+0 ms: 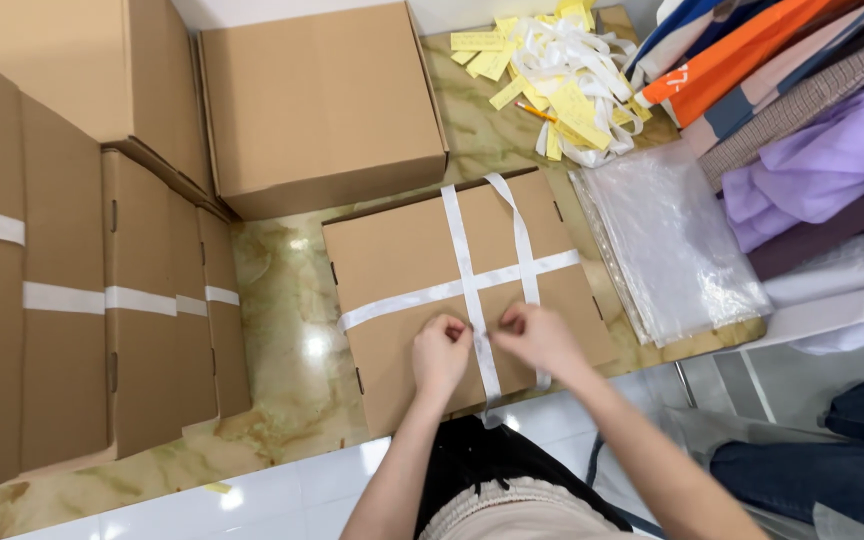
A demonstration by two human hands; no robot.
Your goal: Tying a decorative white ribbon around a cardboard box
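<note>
A flat brown cardboard box [402, 250] lies on the marbled tabletop [282, 330] in front of me. White ribbon [459, 235] runs across its lid in a cross, with a second strand looping over the far edge. My left hand [439, 355] and my right hand [537, 338] rest on the near half of the lid, side by side. Both pinch the ribbon strands with closed fingers near where they cross.
A taller closed box [322, 105] stands behind, several ribbon-tied boxes [62, 290] are stacked at left. Yellow paper slips and loose white ribbon [562, 70] lie at the back. Clear plastic bags [667, 240] and folded fabrics [802, 130] sit at right.
</note>
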